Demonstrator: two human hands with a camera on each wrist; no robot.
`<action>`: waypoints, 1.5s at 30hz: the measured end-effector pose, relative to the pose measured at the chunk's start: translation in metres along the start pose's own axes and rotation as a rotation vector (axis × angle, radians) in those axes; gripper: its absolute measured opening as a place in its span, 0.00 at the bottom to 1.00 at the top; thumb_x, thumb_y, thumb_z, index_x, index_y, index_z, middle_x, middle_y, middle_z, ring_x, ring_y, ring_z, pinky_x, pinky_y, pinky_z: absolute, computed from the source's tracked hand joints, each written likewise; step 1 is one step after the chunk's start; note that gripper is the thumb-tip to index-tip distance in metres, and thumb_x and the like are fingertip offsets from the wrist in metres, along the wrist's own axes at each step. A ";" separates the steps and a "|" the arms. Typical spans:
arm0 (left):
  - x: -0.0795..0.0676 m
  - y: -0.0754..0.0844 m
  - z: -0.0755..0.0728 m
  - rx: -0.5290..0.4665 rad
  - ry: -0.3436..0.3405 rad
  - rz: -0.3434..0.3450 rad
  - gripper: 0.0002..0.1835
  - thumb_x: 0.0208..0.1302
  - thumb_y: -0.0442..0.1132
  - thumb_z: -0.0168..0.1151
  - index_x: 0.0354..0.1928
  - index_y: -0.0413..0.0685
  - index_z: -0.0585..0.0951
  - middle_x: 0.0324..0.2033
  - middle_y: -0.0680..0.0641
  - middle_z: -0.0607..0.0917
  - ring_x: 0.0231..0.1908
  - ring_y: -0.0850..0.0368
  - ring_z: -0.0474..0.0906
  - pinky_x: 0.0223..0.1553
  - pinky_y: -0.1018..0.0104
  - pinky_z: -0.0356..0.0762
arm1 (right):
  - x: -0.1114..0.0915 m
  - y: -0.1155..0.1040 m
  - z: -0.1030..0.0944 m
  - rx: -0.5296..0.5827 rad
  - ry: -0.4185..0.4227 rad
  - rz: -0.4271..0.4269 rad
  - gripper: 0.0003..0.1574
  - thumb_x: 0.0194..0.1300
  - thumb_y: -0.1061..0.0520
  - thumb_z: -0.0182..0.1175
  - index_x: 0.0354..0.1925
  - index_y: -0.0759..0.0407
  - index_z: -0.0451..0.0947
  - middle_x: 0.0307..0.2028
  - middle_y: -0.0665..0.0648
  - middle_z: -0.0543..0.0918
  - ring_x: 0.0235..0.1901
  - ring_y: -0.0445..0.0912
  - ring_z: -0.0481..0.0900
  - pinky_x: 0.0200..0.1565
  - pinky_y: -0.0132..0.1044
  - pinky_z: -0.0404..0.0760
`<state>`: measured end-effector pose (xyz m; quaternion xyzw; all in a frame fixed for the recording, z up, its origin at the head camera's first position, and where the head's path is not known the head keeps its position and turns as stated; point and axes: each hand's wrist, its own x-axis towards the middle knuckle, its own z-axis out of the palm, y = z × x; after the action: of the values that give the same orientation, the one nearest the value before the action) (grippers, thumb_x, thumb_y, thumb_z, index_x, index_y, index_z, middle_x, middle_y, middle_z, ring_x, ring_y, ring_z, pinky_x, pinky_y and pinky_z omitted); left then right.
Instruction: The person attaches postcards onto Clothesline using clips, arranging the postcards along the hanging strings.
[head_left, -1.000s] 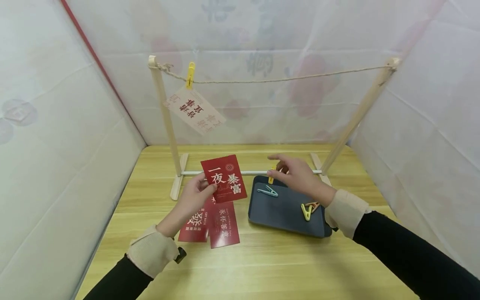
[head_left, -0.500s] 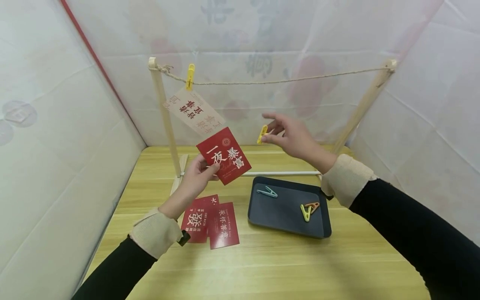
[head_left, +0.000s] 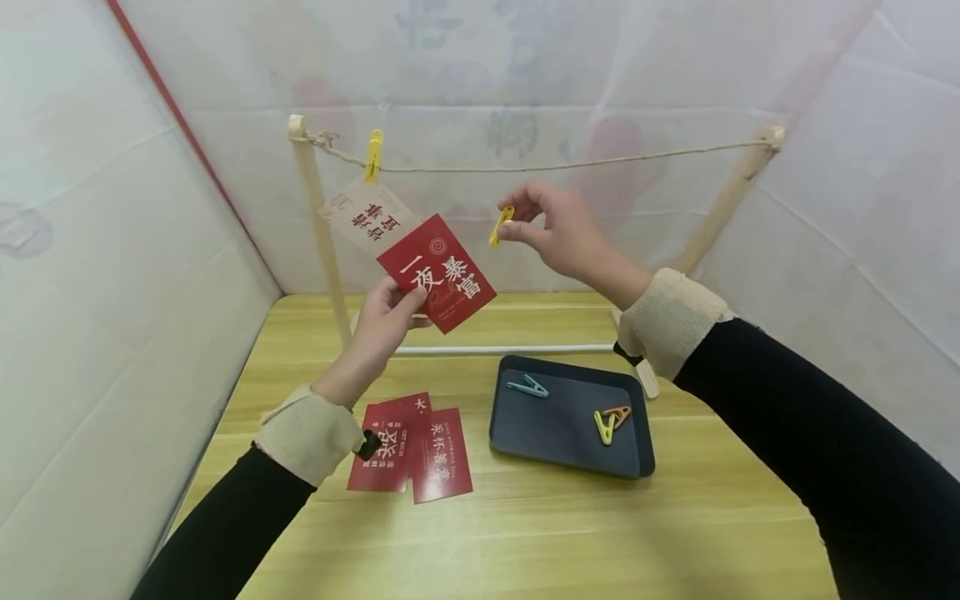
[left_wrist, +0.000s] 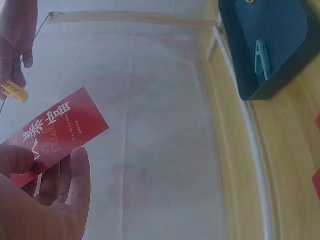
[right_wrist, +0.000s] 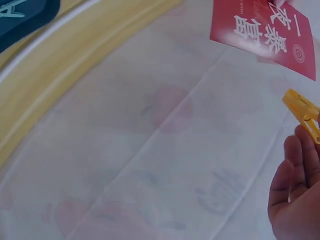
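My left hand [head_left: 386,321] pinches a red card [head_left: 438,275] with white characters by its lower left edge, thumb in front. The card is tilted in the air and covers part of a pale card [head_left: 367,218] behind it. That pale card hangs from the twine [head_left: 585,164] under a yellow clothespin [head_left: 373,156]. Between thumb and fingers, my right hand [head_left: 558,229] holds another yellow clothespin [head_left: 502,226], just right of the red card and below the twine. In the right wrist view this clothespin [right_wrist: 301,112] is apart from the card [right_wrist: 267,35].
Two wooden posts [head_left: 321,242] carry the twine, with a white rod [head_left: 517,349] low between them. A dark tray [head_left: 555,429] holds a teal clothespin [head_left: 529,385], a yellow-green one [head_left: 604,428] and an orange one [head_left: 619,414]. Red cards [head_left: 442,458] overlap on the table left of it.
My right hand has lifted the yellow clothespin from the tray and carried it up and left toward the twine. The left hand has raised the red card and tilted it.
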<state>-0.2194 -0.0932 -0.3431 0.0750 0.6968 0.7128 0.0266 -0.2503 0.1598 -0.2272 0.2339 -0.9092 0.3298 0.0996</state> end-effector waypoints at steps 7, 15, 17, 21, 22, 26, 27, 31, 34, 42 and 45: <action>0.004 0.010 0.001 0.002 0.017 0.012 0.21 0.76 0.42 0.52 0.66 0.45 0.68 0.58 0.44 0.78 0.54 0.49 0.80 0.50 0.56 0.84 | 0.012 -0.009 -0.012 -0.064 0.041 0.044 0.16 0.69 0.49 0.64 0.51 0.55 0.79 0.39 0.51 0.84 0.41 0.43 0.78 0.42 0.38 0.74; 0.010 0.015 -0.001 -0.012 0.030 0.005 0.21 0.76 0.42 0.52 0.67 0.46 0.67 0.60 0.44 0.78 0.55 0.49 0.80 0.54 0.51 0.82 | 0.023 -0.021 -0.021 -0.060 0.158 -0.028 0.12 0.67 0.50 0.66 0.44 0.55 0.83 0.38 0.49 0.86 0.37 0.38 0.79 0.36 0.33 0.75; 0.011 0.016 -0.001 -0.016 0.034 0.006 0.21 0.76 0.42 0.52 0.67 0.46 0.67 0.60 0.44 0.78 0.55 0.48 0.80 0.54 0.51 0.82 | 0.027 -0.025 -0.022 -0.057 0.193 -0.049 0.11 0.66 0.50 0.67 0.43 0.55 0.84 0.38 0.49 0.87 0.35 0.37 0.79 0.33 0.32 0.75; 0.013 0.020 0.000 -0.030 0.041 0.005 0.21 0.76 0.42 0.53 0.66 0.47 0.68 0.60 0.44 0.78 0.55 0.48 0.80 0.51 0.55 0.83 | 0.034 -0.031 -0.025 -0.045 0.258 -0.080 0.12 0.66 0.49 0.67 0.40 0.55 0.86 0.37 0.49 0.88 0.33 0.35 0.80 0.28 0.31 0.72; 0.014 0.020 0.000 -0.033 0.043 0.003 0.21 0.76 0.42 0.53 0.66 0.47 0.69 0.59 0.44 0.78 0.55 0.49 0.80 0.51 0.56 0.83 | 0.035 -0.033 -0.025 -0.043 0.271 -0.086 0.12 0.65 0.49 0.67 0.40 0.56 0.86 0.36 0.49 0.89 0.32 0.35 0.80 0.28 0.31 0.71; 0.015 0.023 0.000 -0.035 0.047 -0.001 0.21 0.76 0.42 0.53 0.66 0.48 0.68 0.59 0.44 0.78 0.55 0.49 0.80 0.53 0.54 0.82 | 0.041 -0.037 -0.027 -0.023 0.299 -0.095 0.12 0.64 0.49 0.69 0.39 0.55 0.87 0.36 0.50 0.89 0.31 0.35 0.80 0.28 0.30 0.70; 0.015 0.023 0.000 -0.036 0.048 -0.001 0.20 0.76 0.42 0.52 0.66 0.48 0.68 0.59 0.44 0.78 0.55 0.49 0.80 0.53 0.52 0.82 | 0.041 -0.038 -0.027 -0.018 0.303 -0.096 0.12 0.64 0.49 0.69 0.38 0.55 0.87 0.36 0.50 0.89 0.31 0.35 0.81 0.28 0.30 0.71; 0.016 0.024 -0.001 -0.036 0.054 -0.007 0.20 0.76 0.42 0.52 0.66 0.47 0.68 0.59 0.44 0.78 0.54 0.48 0.80 0.56 0.49 0.80 | 0.044 -0.039 -0.028 -0.011 0.306 -0.085 0.11 0.63 0.49 0.69 0.39 0.54 0.88 0.36 0.49 0.90 0.31 0.35 0.81 0.30 0.30 0.72; 0.017 0.026 0.000 -0.032 0.057 -0.015 0.20 0.76 0.42 0.52 0.66 0.48 0.68 0.59 0.45 0.78 0.54 0.49 0.80 0.55 0.50 0.81 | 0.046 -0.038 -0.028 -0.012 0.303 -0.080 0.11 0.64 0.49 0.69 0.39 0.55 0.88 0.37 0.50 0.90 0.31 0.35 0.82 0.29 0.30 0.73; 0.018 0.027 0.000 -0.022 0.066 -0.036 0.20 0.76 0.42 0.52 0.66 0.47 0.68 0.59 0.43 0.78 0.55 0.47 0.80 0.57 0.49 0.80 | 0.051 -0.036 -0.027 -0.039 0.280 -0.045 0.13 0.64 0.47 0.68 0.39 0.54 0.88 0.37 0.49 0.89 0.32 0.35 0.81 0.30 0.30 0.74; 0.020 0.025 -0.001 -0.025 0.067 -0.037 0.20 0.77 0.42 0.51 0.66 0.46 0.68 0.58 0.43 0.78 0.55 0.47 0.80 0.58 0.47 0.79 | 0.052 -0.037 -0.026 -0.054 0.275 -0.041 0.12 0.65 0.47 0.68 0.39 0.54 0.88 0.37 0.48 0.89 0.31 0.35 0.81 0.31 0.29 0.75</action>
<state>-0.2371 -0.0919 -0.3163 0.0381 0.6897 0.7229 0.0173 -0.2774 0.1328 -0.1699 0.2024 -0.8904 0.3321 0.2363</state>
